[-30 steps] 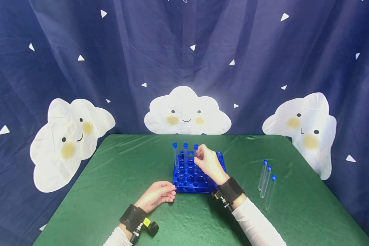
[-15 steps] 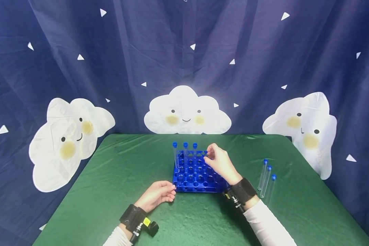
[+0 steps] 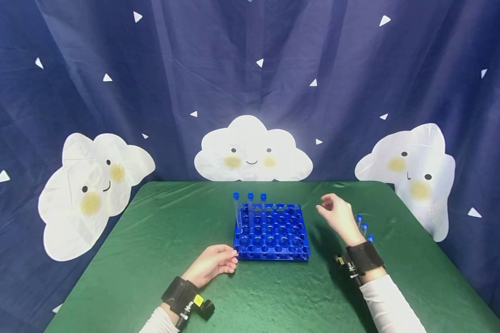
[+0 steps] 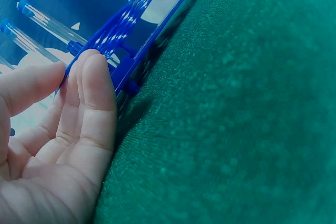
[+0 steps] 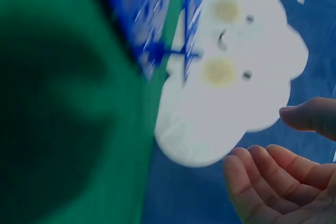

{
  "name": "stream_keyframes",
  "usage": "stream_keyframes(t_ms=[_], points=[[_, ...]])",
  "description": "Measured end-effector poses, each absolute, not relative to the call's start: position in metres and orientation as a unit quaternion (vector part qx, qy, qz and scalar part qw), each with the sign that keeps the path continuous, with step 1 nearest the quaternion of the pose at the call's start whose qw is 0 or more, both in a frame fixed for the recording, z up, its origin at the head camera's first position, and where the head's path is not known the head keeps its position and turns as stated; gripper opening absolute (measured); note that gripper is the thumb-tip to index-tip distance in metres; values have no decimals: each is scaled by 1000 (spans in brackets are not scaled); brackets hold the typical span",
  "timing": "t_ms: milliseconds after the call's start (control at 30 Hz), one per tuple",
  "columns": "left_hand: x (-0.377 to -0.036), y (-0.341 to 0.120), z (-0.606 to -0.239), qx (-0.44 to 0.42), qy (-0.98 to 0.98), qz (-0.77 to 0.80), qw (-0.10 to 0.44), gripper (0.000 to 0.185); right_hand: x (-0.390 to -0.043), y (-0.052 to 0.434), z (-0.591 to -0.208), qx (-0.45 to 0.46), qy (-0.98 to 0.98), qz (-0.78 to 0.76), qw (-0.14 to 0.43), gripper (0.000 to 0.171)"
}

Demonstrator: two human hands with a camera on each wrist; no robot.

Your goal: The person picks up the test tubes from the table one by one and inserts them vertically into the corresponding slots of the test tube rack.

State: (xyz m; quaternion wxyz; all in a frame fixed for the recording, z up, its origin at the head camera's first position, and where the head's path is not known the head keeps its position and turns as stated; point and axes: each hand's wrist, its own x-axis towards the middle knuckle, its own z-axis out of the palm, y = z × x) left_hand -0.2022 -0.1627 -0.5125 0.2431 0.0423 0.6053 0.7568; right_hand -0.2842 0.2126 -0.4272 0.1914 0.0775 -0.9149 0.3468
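Note:
A blue test tube rack with rows of round holes stands mid-table. Three clear test tubes with blue caps stand upright along its back left part. My left hand pinches the rack's front left corner, thumb on the upper plate and fingers below it. Right of the rack, my right hand is raised over the table, thumb and fingers apart with nothing between them. Behind that hand show the blue caps of three more test tubes; the hand and wrist hide their lower parts.
A green cloth covers the table. Beyond its far edge hangs a dark blue curtain with white clouds and small triangles. Black straps with small cameras circle both wrists.
My right hand has let go of the third test tube in the rack and moved right, toward the loose test tubes. My left hand has stayed at the rack's corner.

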Motion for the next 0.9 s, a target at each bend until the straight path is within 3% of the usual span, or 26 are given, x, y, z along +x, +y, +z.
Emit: stream_keyframes(t_ms=[167, 367, 500, 600, 800, 900], points=[[-203, -163, -512, 43, 606, 757, 242, 5, -288, 249, -433, -2, -927, 326, 184, 28], [-203, -163, -512, 46, 607, 755, 242, 4, -290, 280, -440, -47, -934, 334, 117, 32], [-202, -163, -511, 43, 607, 756, 241, 4, -291, 290, -442, -65, -938, 334, 70, 30], [-201, -163, -511, 42, 607, 756, 242, 5, -292, 294, -444, -66, -944, 318, 57, 26], [-202, -163, -512, 40, 609, 755, 242, 8, -292, 297, -445, -59, -959, 273, 45, 32], [-202, -163, -512, 39, 608, 756, 242, 8, -293, 298, -447, -63, -960, 271, 34, 25]])
